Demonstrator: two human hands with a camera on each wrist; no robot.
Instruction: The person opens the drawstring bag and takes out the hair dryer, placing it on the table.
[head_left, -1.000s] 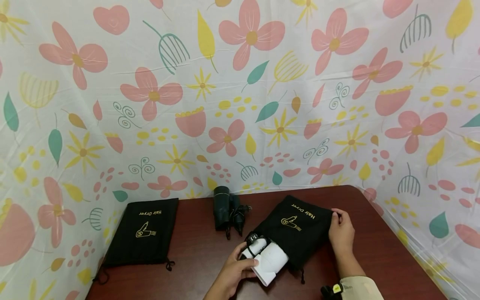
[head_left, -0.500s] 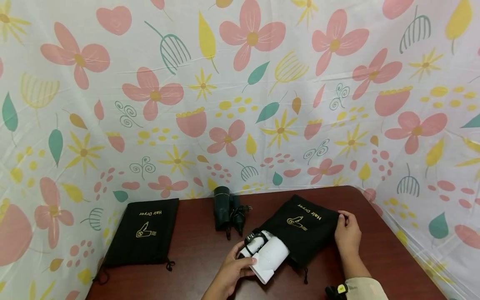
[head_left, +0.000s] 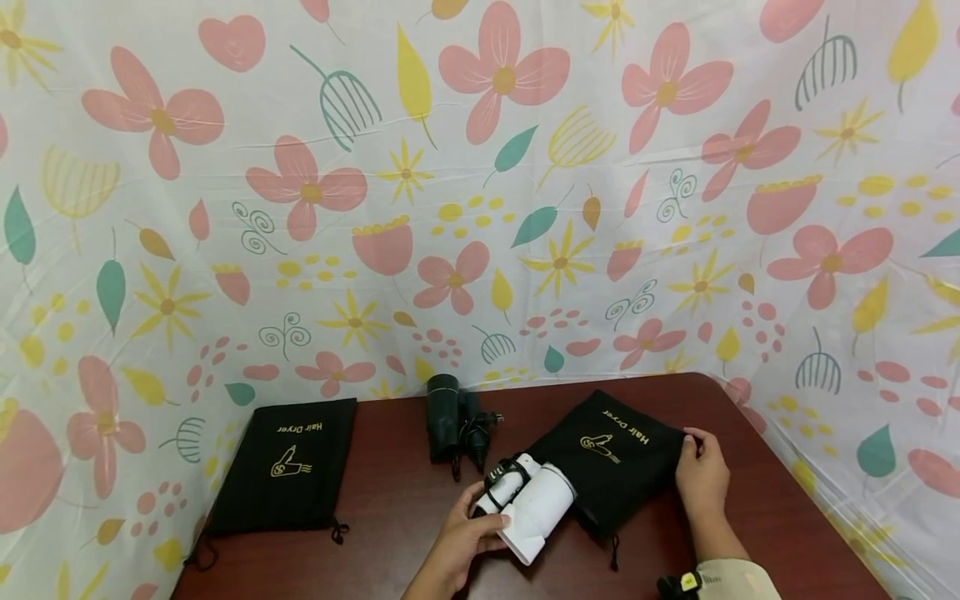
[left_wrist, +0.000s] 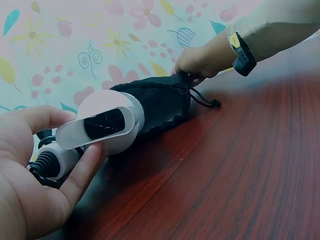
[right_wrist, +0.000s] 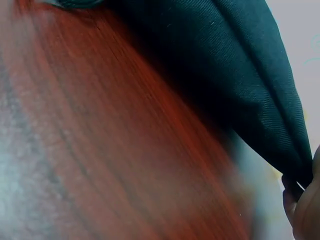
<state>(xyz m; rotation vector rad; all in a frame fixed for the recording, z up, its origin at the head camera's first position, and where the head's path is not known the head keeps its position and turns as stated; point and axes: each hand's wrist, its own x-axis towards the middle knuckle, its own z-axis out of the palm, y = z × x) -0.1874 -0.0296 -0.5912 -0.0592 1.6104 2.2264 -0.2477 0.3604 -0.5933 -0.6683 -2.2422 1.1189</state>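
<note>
A white hair dryer (head_left: 542,507) with a folded handle and a coiled black cord (head_left: 504,477) lies at the mouth of a black drawstring bag (head_left: 619,467) lettered "Hair Dryer". My left hand (head_left: 467,533) grips the dryer's nozzle end, thumb on top; in the left wrist view the flat nozzle (left_wrist: 102,125) sits between thumb and fingers. Whether the dryer's far end is still inside the bag's mouth is hard to tell. My right hand (head_left: 702,471) pinches the bag's far right corner between thumb and fingers, and the right wrist view shows the dark cloth (right_wrist: 225,65) pulled taut there.
A second black "Hair Dryer" bag (head_left: 281,467) lies flat at the left of the dark red table (head_left: 397,533). A black hair dryer (head_left: 444,417) with its cord bundled stands near the back edge. A flowered curtain (head_left: 480,208) hangs behind and on both sides.
The bag has slid to the right with my right hand, and more of the white hair dryer's body shows out of its mouth. My left hand has hardly moved.
</note>
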